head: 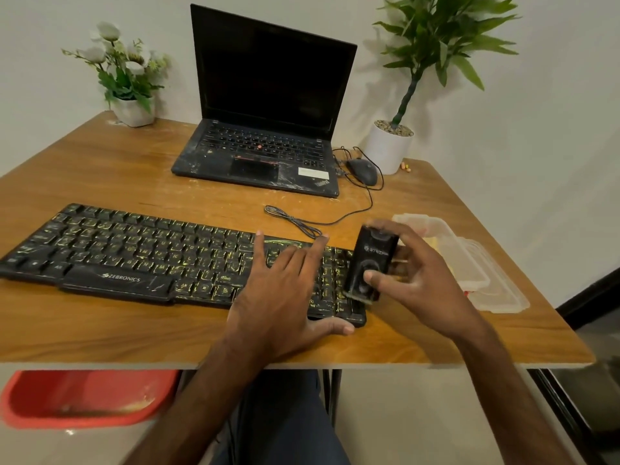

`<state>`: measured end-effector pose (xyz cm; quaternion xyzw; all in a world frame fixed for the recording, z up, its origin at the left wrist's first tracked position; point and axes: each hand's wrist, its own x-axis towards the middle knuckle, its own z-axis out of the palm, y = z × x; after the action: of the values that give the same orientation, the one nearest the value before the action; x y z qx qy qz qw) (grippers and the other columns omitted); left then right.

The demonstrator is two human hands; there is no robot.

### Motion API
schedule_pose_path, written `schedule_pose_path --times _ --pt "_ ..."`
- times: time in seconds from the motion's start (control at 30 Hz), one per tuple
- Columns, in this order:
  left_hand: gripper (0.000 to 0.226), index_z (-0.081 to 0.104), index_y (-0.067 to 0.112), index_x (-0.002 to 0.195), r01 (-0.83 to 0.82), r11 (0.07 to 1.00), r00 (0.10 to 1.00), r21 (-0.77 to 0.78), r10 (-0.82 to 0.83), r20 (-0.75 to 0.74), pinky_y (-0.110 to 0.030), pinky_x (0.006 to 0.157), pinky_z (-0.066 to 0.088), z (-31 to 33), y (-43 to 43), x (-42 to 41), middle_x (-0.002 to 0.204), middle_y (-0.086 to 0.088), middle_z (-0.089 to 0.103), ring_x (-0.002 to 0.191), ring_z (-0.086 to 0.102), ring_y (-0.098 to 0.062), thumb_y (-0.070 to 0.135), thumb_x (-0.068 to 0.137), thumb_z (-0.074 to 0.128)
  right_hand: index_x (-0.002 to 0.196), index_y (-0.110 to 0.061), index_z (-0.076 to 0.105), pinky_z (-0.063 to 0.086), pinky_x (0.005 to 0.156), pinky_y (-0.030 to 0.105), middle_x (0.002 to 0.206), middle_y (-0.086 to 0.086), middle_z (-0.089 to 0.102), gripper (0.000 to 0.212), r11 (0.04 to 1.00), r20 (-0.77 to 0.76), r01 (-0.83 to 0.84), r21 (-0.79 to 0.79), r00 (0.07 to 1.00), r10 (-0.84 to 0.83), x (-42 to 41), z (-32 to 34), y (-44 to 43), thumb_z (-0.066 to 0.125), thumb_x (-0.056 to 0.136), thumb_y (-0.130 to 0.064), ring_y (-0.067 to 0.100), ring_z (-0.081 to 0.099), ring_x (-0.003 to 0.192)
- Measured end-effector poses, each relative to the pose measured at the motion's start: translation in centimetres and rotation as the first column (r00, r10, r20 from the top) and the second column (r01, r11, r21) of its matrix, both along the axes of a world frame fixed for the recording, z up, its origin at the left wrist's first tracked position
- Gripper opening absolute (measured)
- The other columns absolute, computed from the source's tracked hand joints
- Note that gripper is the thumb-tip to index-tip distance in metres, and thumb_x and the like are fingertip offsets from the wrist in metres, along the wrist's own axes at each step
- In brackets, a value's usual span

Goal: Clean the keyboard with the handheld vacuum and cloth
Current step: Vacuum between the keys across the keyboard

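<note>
- Keyboard [134, 256] lies on the desk [134, 169] under the spread fingers of the left hand [285, 286], which pin it steady.
- Fingers of the right hand [426, 273] curl round the handheld vacuum [372, 260], thumb perhaps on its switch.

Tight at my right side
Plastic container [496, 290] crowds the keyboard [134, 250] on the right, cable [292, 219] loops behind; I see bare table [100, 330] in front.

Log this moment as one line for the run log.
phase: vacuuming | right hand: grips handheld vacuum at right end of keyboard | left hand: rests flat on keyboard
</note>
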<state>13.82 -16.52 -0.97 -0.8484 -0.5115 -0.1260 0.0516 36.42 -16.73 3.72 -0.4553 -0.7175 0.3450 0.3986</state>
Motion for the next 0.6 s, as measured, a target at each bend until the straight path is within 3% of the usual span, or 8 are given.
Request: schedule_pose_path --times 0.1,0.27,0.33,0.47,0.6 --pt "0.128 -0.009 0.012 0.159 -0.002 1.0 1.0 -0.005 0.002 -0.015 -0.07 0.118 0.002 0.0 0.1 0.0 0.154 -0.011 0.043 0.144 0.038 -0.025 0.102 0.07 0.014 0.136 -0.028 0.053 0.058 0.087 0.04 0.13 -0.013 0.058 0.064 0.997 0.006 -0.079 0.0 0.997 0.079 -0.1 -0.2 -0.6 0.075 0.083 -0.001 0.019 0.061 0.116" --pt "0.128 -0.01 0.012 0.159 -0.003 1.0 1.0 -0.001 0.003 -0.021 -0.07 0.118 0.003 -0.2 0.2 0.0 0.154 -0.01 0.043 0.144 0.038 -0.025 0.102 0.07 0.013 0.139 -0.03 0.049 0.059 0.081 0.024 0.12 -0.022 0.059 0.062 0.965 0.139 0.151 0.214 0.973 -0.183 -1.3 -0.1 1.8 0.074 0.086 -0.01 0.004 0.063 0.109" --pt "0.127 -0.004 0.012 0.159 -0.004 1.0 1.0 0.015 0.004 0.001 -0.07 0.117 0.006 -0.2 0.2 0.0 0.15 -0.011 0.048 0.141 0.042 -0.025 0.102 0.071 0.014 0.137 -0.029 0.05 0.059 0.08 0.023 0.121 -0.019 0.06 0.062 0.974 0.134 0.124 0.191 0.979 -0.151 -0.9 0.1 1.6 0.075 0.085 -0.008 0.007 0.064 0.109" --pt "0.128 0.001 0.011 0.16 -0.011 0.999 1.0 0.033 0.011 0.008 -0.071 0.117 0.008 -0.4 0.2 0.0 0.147 -0.011 0.051 0.139 0.046 -0.025 0.101 0.071 0.014 0.132 -0.03 0.054 0.061 0.076 0.032 0.125 -0.013 0.059 0.063 0.995 0.011 -0.086 0.048 0.996 0.086 0.0 -0.2 -1.7 0.077 0.081 0.0 0.019 0.063 0.111" --pt "0.126 0.002 0.011 0.16 0.004 0.999 1.0 0.035 -0.005 0.01 -0.07 0.117 0.009 -0.5 0.2 0.0 0.147 -0.011 0.051 0.138 0.046 -0.025 0.101 0.072 0.016 0.133 -0.028 0.053 0.059 0.078 0.023 0.12 -0.021 0.059 0.062 0.989 0.067 0.032 0.146 0.997 -0.042 -0.5 -0.2 -0.5 0.076 0.082 -0.002 0.007 0.063 0.108"
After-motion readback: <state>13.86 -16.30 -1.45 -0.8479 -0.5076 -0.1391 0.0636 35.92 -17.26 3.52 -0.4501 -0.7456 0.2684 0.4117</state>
